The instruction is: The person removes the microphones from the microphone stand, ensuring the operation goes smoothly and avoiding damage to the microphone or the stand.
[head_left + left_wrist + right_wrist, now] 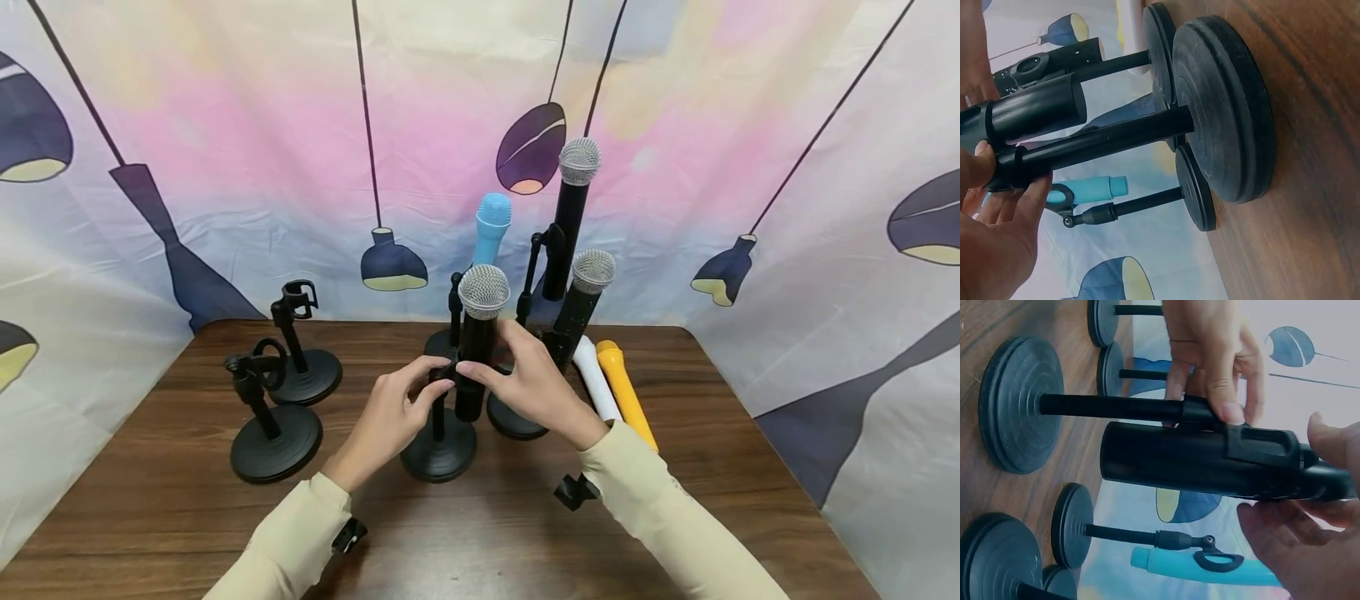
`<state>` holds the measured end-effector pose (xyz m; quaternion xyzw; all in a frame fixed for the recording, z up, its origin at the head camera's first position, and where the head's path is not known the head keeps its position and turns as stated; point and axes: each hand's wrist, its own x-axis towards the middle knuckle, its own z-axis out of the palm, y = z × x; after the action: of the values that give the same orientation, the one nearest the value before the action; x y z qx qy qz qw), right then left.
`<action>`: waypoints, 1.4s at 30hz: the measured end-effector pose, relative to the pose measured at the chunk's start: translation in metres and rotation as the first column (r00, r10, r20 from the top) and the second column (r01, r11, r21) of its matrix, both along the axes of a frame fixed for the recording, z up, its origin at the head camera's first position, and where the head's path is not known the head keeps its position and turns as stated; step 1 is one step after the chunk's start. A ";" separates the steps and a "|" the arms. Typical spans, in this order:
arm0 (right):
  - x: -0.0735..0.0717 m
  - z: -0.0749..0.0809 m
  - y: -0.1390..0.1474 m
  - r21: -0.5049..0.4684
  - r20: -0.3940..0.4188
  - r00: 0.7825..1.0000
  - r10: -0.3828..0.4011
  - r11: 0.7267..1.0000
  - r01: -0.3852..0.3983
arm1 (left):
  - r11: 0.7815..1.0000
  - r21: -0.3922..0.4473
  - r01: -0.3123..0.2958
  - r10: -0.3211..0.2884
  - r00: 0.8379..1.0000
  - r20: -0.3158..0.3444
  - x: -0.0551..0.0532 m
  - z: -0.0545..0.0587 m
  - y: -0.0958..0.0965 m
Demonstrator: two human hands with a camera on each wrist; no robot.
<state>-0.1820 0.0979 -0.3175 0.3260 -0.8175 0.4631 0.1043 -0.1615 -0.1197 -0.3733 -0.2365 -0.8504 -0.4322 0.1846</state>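
Observation:
A black microphone (476, 342) with a silver mesh head stands nearly upright in the clip (1263, 449) of a short desktop microphone stand (439, 450). My right hand (540, 387) holds the microphone's body between thumb and fingers, from the right. From the left, my left hand (397, 408) pinches the top of the stand's pole, just under the clip. In the left wrist view the lower end of the microphone (1041, 109) hangs beside the pole (1110, 139), apart from the round base (1225, 109). The stand's base rests on the table.
Two stands with bare clips (277, 446) (303, 375) stand at left. Behind the hands, stands hold a blue microphone (491, 229) and two black ones (566, 225) (577, 312). White (596, 379) and yellow (628, 400) microphones lie at right on the wooden table (450, 550). A printed cloth hangs behind.

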 end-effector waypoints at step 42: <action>0.004 -0.018 -0.012 -0.073 -0.410 0.905 -0.112 0.993 0.089 | 0.999 -0.046 0.022 -0.024 0.999 -0.042 0.012 0.002 -0.002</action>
<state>-0.1783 0.0862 -0.3352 0.3712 -0.7801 0.3991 0.3071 -0.1498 -0.1221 -0.3711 -0.2596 -0.8531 -0.4098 0.1921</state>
